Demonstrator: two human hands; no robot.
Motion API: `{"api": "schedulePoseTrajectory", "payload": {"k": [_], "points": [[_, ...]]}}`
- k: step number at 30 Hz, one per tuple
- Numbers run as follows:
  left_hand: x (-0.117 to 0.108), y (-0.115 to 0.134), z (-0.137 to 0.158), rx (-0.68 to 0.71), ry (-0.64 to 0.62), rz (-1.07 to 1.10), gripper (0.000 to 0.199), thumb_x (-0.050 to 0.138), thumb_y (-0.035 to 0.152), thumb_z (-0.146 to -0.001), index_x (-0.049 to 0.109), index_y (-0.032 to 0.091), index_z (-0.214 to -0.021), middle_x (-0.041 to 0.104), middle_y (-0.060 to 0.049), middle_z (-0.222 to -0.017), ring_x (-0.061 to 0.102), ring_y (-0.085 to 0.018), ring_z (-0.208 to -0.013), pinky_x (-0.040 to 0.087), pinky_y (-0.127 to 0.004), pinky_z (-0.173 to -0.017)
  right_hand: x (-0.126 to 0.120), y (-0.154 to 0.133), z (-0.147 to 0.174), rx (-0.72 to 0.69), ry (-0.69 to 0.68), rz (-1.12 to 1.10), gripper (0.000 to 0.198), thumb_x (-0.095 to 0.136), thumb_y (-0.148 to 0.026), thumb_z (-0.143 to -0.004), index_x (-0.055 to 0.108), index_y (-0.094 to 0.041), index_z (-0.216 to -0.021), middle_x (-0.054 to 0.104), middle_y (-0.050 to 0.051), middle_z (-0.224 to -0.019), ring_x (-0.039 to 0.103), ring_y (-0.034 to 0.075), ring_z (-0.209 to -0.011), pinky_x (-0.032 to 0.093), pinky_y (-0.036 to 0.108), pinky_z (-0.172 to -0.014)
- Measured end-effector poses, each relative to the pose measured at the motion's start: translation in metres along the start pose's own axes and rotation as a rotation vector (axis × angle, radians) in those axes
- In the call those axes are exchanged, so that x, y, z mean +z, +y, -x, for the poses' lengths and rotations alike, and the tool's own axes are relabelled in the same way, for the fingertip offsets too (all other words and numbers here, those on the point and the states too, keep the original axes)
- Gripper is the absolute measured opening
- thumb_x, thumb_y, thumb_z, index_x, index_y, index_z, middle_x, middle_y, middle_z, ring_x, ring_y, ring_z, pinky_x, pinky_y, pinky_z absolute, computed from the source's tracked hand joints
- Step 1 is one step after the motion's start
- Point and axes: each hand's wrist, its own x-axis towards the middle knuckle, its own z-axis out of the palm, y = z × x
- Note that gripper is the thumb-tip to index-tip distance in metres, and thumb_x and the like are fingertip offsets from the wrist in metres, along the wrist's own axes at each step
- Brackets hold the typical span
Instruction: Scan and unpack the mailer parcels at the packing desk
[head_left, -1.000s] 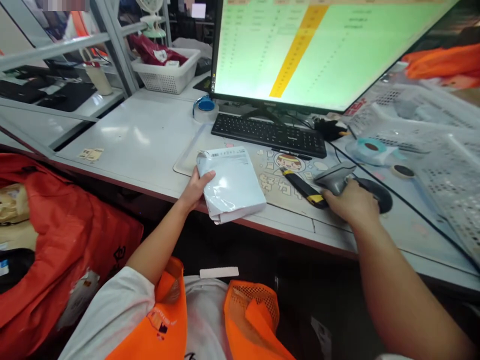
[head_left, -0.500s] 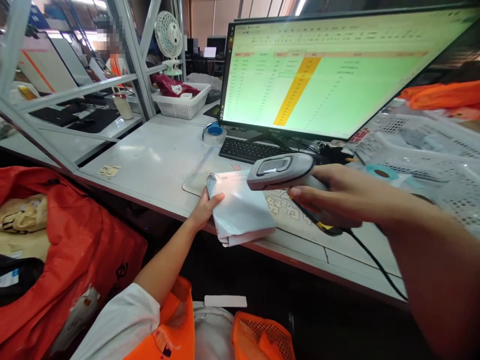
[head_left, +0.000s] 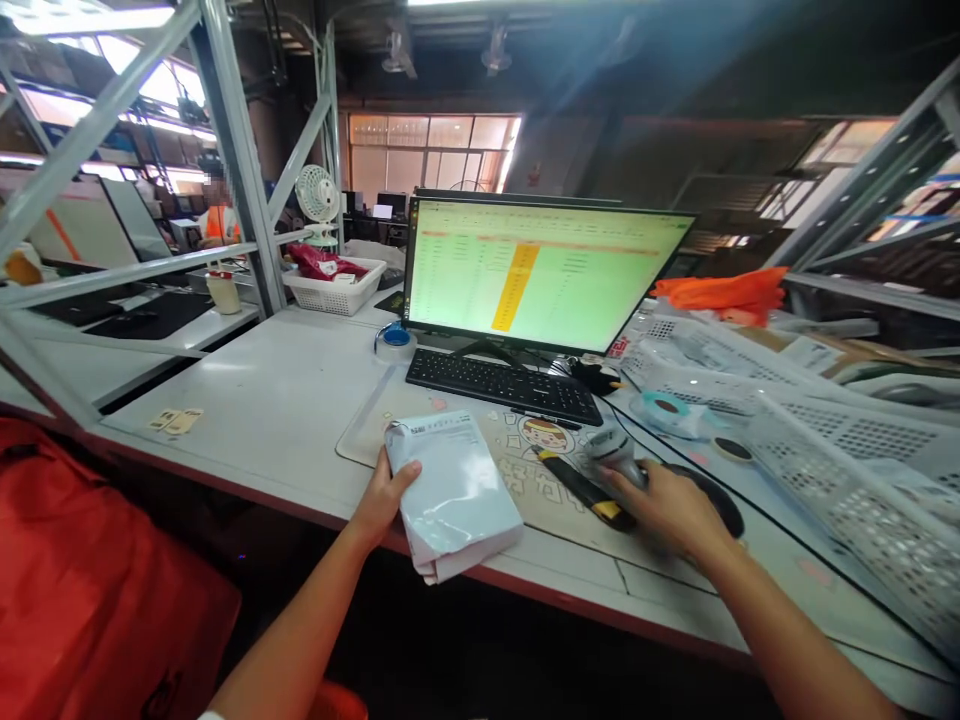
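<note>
My left hand (head_left: 388, 497) grips the left side of a white plastic-wrapped package (head_left: 457, 490), thumb on top, at the desk's front edge. A printed label strip runs along the package's far end. At the right, my right hand (head_left: 671, 505) is closed around the handle of a grey barcode scanner (head_left: 613, 455), low over the desk mat (head_left: 360, 430); motion blurs its lower part. Just left of the scanner lies a black-and-yellow utility knife (head_left: 581, 487). A dark mouse (head_left: 712, 495) is partly hidden behind my right hand.
A black keyboard (head_left: 502, 385) lies before the monitor (head_left: 547, 270). Tape rolls (head_left: 395, 340) stand left of it. White perforated baskets (head_left: 825, 430) crowd the right side; another basket (head_left: 337, 292) sits at back left. A red bag (head_left: 97, 570) is at lower left. Another person (head_left: 220, 215) is in the background.
My right hand has lowered the barcode scanner from above the package's right side down toward the mat. My left hand still holds the package. The head view has tilted up.
</note>
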Motion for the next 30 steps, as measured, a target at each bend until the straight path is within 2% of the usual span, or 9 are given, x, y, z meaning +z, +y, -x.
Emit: {"api": "schedulePoseTrajectory", "payload": {"k": [2, 5, 8, 10, 12, 16, 22, 27, 30], "points": [[-0.001, -0.001, 0.0, 0.003, -0.008, -0.006, 0.075, 0.079, 0.05, -0.085, 0.047, 0.02, -0.145, 0.066, -0.015, -0.132, 0.064, -0.032, -0.121, 0.051, -0.044, -0.104, 0.01, 0.015, 0.006, 0.052, -0.065, 0.087, 0.059, 0.043, -0.057, -0.099, 0.065, -0.008, -0.122, 0.073, 0.025, -0.107, 0.072, 0.04, -0.099, 0.053, 0.046, -0.08], [-0.002, -0.002, -0.001, 0.0, -0.007, 0.001, 0.076, 0.08, 0.05, -0.084, 0.047, 0.021, -0.147, 0.065, -0.015, -0.136, 0.064, -0.032, -0.122, 0.051, -0.043, -0.105, -0.001, 0.017, 0.01, 0.047, -0.116, 0.112, 0.068, 0.038, -0.062, -0.1, 0.062, -0.006, -0.131, 0.07, 0.027, -0.12, 0.069, 0.042, -0.109, 0.053, 0.048, -0.085], [-0.002, -0.004, -0.002, 0.0, -0.015, 0.006, 0.075, 0.08, 0.048, -0.085, 0.047, 0.022, -0.147, 0.063, -0.013, -0.139, 0.063, -0.03, -0.124, 0.051, -0.04, -0.106, -0.025, -0.006, -0.003, 0.01, 0.072, 0.045, 0.071, 0.036, -0.062, -0.101, 0.06, -0.006, -0.136, 0.068, 0.028, -0.126, 0.066, 0.041, -0.116, 0.052, 0.049, -0.092], [-0.002, -0.005, -0.003, -0.001, -0.018, -0.006, 0.073, 0.079, 0.048, -0.086, 0.047, 0.024, -0.146, 0.064, -0.012, -0.137, 0.065, -0.028, -0.12, 0.052, -0.039, -0.104, -0.034, -0.031, -0.023, -0.027, 0.206, -0.013, 0.063, 0.037, -0.049, -0.103, 0.052, -0.006, -0.147, 0.068, 0.025, -0.128, 0.063, 0.037, -0.122, 0.049, 0.048, -0.099], [-0.002, -0.006, -0.003, -0.003, -0.011, -0.028, 0.069, 0.078, 0.049, -0.087, 0.049, 0.024, -0.144, 0.066, -0.011, -0.132, 0.067, -0.026, -0.114, 0.053, -0.038, -0.1, -0.031, -0.058, -0.047, -0.082, 0.126, -0.045, 0.06, 0.04, -0.037, -0.102, 0.045, -0.009, -0.154, 0.07, 0.023, -0.126, 0.064, 0.034, -0.121, 0.048, 0.045, -0.102], [-0.002, -0.005, -0.003, 0.001, -0.006, -0.051, 0.067, 0.078, 0.049, -0.087, 0.051, 0.023, -0.142, 0.066, -0.011, -0.129, 0.067, -0.025, -0.111, 0.054, -0.036, -0.097, -0.008, -0.097, -0.086, -0.132, -0.041, -0.057, 0.054, 0.054, -0.032, -0.096, 0.057, -0.016, -0.148, 0.068, 0.02, -0.132, 0.063, 0.032, -0.123, 0.047, 0.041, -0.104], [-0.003, -0.005, -0.004, 0.014, -0.018, -0.05, 0.069, 0.078, 0.049, -0.086, 0.051, 0.021, -0.143, 0.066, -0.012, -0.131, 0.066, -0.028, -0.117, 0.054, -0.04, -0.1, 0.01, -0.111, -0.098, -0.115, -0.111, -0.09, 0.049, 0.048, -0.02, -0.096, 0.063, -0.014, -0.143, 0.066, 0.024, -0.135, 0.063, 0.037, -0.125, 0.046, 0.047, -0.104], [-0.002, -0.005, -0.004, 0.022, -0.025, -0.027, 0.069, 0.079, 0.05, -0.086, 0.052, 0.022, -0.143, 0.067, -0.012, -0.131, 0.067, -0.028, -0.115, 0.054, -0.04, -0.101, -0.012, -0.122, -0.089, -0.19, -0.094, -0.207, 0.057, 0.046, -0.034, -0.103, 0.048, -0.011, -0.155, 0.064, 0.026, -0.136, 0.058, 0.036, -0.131, 0.043, 0.049, -0.11], [-0.001, -0.002, -0.001, 0.021, -0.036, -0.027, 0.073, 0.081, 0.05, -0.083, 0.051, 0.023, -0.144, 0.067, -0.011, -0.13, 0.068, -0.027, -0.114, 0.055, -0.038, -0.1, -0.026, -0.14, -0.07, -0.362, -0.184, -0.338, 0.064, 0.043, -0.055, -0.105, 0.044, -0.019, -0.158, 0.07, 0.015, -0.13, 0.067, 0.026, -0.117, 0.052, 0.037, -0.101]]}}
